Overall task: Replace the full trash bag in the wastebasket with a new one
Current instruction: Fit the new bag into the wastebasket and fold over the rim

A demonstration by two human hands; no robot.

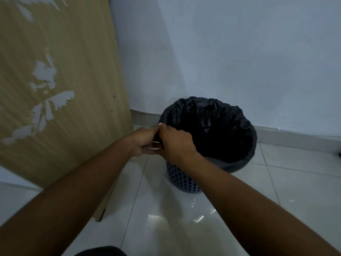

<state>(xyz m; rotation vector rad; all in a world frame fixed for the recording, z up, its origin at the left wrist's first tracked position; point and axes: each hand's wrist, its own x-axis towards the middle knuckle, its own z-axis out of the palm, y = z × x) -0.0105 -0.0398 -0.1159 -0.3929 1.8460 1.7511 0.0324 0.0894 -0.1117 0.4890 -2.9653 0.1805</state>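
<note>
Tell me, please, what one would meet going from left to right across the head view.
Peeling wooden panel → left hand → right hand → black trash bag, whose left edge both hands pinch → the baseboard's right stretch.

A perforated wastebasket (181, 177) stands on a glossy white tiled floor (166, 218) near a pale wall (239, 52). A black trash bag (217, 130) lines it, its edge folded over the rim and its mouth open. At the basket's left rim, the left hand (145, 143) and the right hand (175, 141) meet, both pinching a gathered bit of the bag's edge between curled fingers. A wooden panel (55, 80) with patches of peeled veneer stands to the left.
</note>
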